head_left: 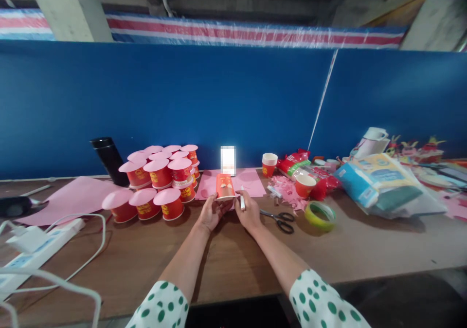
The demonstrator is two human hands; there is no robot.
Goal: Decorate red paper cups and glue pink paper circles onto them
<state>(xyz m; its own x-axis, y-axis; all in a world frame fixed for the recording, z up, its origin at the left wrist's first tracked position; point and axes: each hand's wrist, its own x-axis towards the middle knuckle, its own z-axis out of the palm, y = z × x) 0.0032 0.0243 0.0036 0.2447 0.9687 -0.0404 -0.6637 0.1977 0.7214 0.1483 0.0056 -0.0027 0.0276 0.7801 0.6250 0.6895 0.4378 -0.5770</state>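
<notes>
The red paper cup [225, 186] sits just beyond the fingertips, between the 2 hands and in line with the gap between the forearms. Its white rim faces the wearer and the tabletop, and its narrower end points away, so its long axis runs forward from the hands, nearly vertical in the view (how far it tilts, I cannot tell). The side turned this way carries 2 small pale marks.

The left hand [211, 213] is the nearer of the 2: its thumb and fingers grip the cup at the lower left of the rim. The right hand [250, 211] is closed around a white pen [242, 200], which stands just right of the cup, its length almost parallel to the cup's axis. Whether the right fingers also touch the rim is too small to tell.

Beyond the cup, pink paper [255, 184] lies on the table [233, 264], with a bright screen [228, 157] upright behind. Near the right hand lie black-handled scissors [286, 222], their blades pointing towards it. To the left stand upturned red cups [171, 210], topped with pink discs [168, 196].
</notes>
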